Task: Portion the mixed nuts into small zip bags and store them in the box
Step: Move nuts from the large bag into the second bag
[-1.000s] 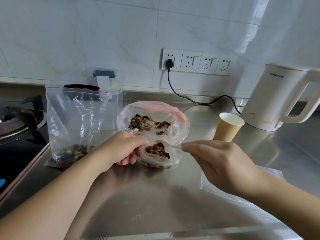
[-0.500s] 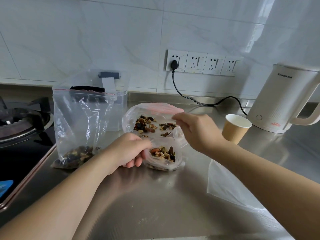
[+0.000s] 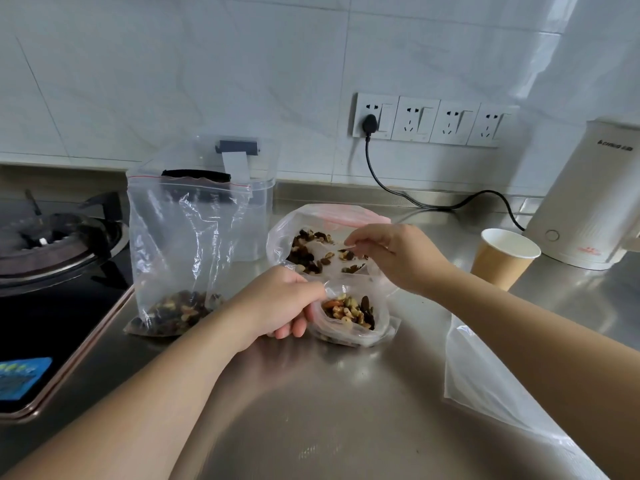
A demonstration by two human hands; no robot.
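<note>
Reaching farther back than half a second ago, the right hand (image 3: 401,258) now hovers over the wide crinkled clear plastic bag of mixed nuts (image 3: 311,252) lying open toward the worktop's back edge, wrist bent down, its fingers (image 3: 356,241) curled together as if pinching something small among the nuts; whether they hold a spoon or a nut cannot be told. The left hand (image 3: 277,303) has not shifted: its fingers curl round the rim of the small clear zip bag (image 3: 349,320), holding its mouth open on the brushed stainless-steel worktop (image 3: 329,410). That small bag is partly filled with glossy brown, tan and pale green nuts and sits just in front of the wide bag, touching it. Toward the worktop's left edge a tall clear zip bag with a red seal line (image 3: 183,244) stands upright, a dark heap of nuts at its bottom. Behind it sits the transparent plastic storage box with a grey clasp (image 3: 252,202). Flat clear empty bags (image 3: 485,382) lie by the right forearm. Near the right edge stand a tan paper cup (image 3: 502,261) and a white electric kettle (image 3: 588,202).
</note>
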